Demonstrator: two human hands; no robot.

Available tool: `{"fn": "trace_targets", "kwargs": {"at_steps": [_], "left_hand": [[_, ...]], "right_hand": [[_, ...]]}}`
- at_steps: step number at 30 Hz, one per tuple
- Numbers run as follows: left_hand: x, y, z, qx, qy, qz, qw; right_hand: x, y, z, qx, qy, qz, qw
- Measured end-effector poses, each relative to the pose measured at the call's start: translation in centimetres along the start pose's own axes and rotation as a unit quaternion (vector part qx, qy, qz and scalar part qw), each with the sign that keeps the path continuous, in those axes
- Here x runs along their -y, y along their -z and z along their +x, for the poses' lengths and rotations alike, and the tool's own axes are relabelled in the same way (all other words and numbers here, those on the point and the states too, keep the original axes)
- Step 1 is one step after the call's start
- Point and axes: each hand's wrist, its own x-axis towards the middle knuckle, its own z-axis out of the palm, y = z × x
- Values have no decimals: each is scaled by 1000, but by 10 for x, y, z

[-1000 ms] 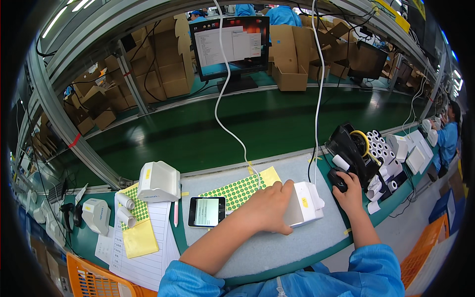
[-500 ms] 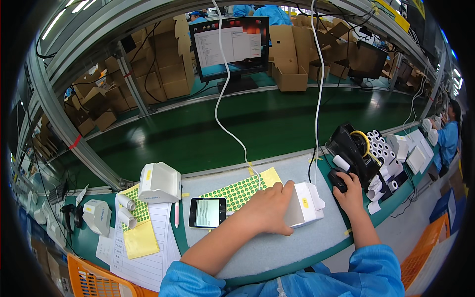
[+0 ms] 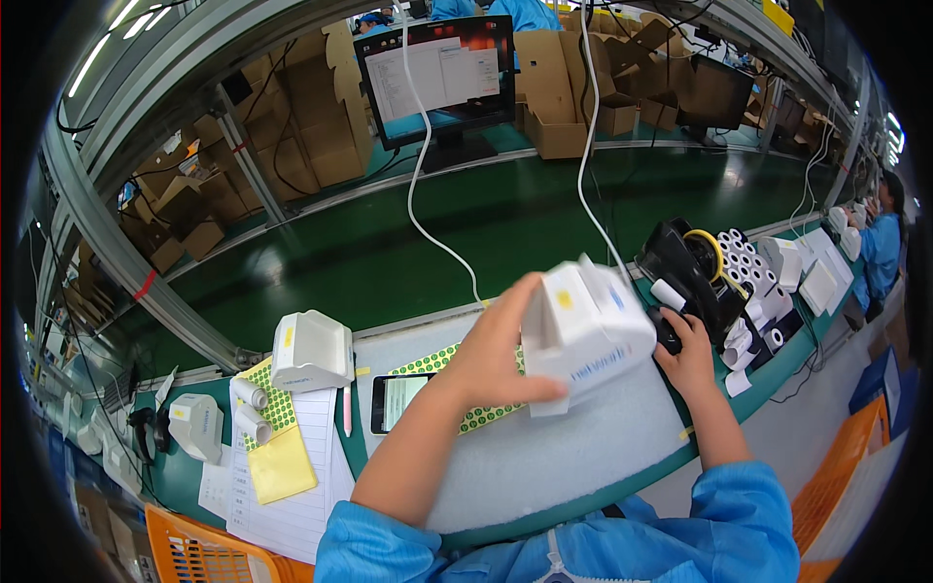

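Note:
My left hand [image 3: 486,360] grips a white plastic device housing [image 3: 607,340], like a small printer, by its left side. The housing is tilted above the grey mat [image 3: 573,466]; a yellow sticker marks its top left. My right hand [image 3: 692,361] is closed over a black computer mouse [image 3: 669,332] at the mat's right. Beside my left forearm lies a handheld device with a lit screen [image 3: 397,400], partly covered by the arm. Under my left wrist is a sheet of round green stickers [image 3: 486,416].
Another white housing [image 3: 313,355] stands at the left, near papers [image 3: 301,486], a yellow pad [image 3: 282,468] and a pink pen [image 3: 347,413]. A white cable [image 3: 593,194] hangs behind the held housing. Paper rolls [image 3: 748,277] and a black device [image 3: 680,262] sit right; a monitor [image 3: 437,83] stands beyond.
My left hand has raised the white housing off the mat and turned it, so its printed side shows. My right hand stays on the mouse. The view has shifted slightly.

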Motion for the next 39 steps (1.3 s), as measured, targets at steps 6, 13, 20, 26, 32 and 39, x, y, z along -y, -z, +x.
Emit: {"fn": "trace_targets", "kwargs": {"at_steps": [6, 13, 20, 26, 32, 39], "left_hand": [[16, 5, -1, -123, 1, -683, 720], [8, 4, 3, -87, 33, -729, 678], [34, 1, -4, -75, 10, -732, 678], [26, 0, -2, -104, 40, -728, 676], [23, 0, -1, -100, 51, -736, 667], [27, 0, -1, -72, 30, -748, 659]], "right_hand": [[0, 0, 1, 5, -12, 0, 1000], [-1, 1, -1, 9, -10, 16, 1000], [0, 1, -1, 12, -10, 22, 1000], [2, 3, 0, 12, -19, 23, 999], [1, 2, -1, 11, -18, 9, 1000], [4, 2, -2, 10, -19, 13, 1000]]}}
